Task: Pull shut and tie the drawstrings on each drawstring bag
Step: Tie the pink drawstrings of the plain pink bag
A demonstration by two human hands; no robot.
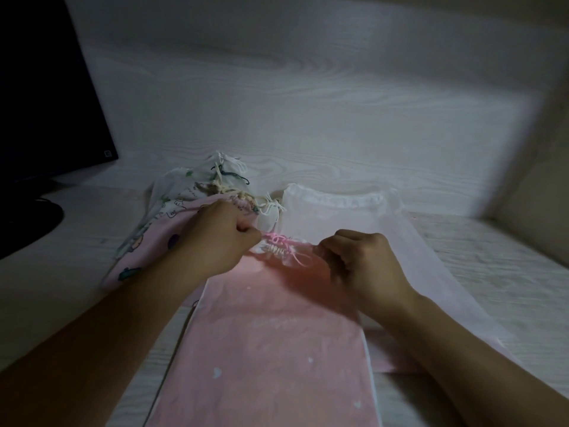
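Both hands pinching pink cord at gathered bag mouth.
Left hand (220,234) and right hand (358,261) each grip the thin drawstring (288,243); soft pink bag (277,349) lies flat on woodgrain tabletop (492,272).

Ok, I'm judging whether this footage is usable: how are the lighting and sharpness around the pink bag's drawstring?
Head view: dim overall, with dark corners; the pink drawstring is readable but soft, the left hand and right hand are slightly blurred, wide-angle bending shows at the edges, and the monitor is nearly black.

Dim, soft-focus view; light falls centre-right, corners dark, wide-angle bending at edges
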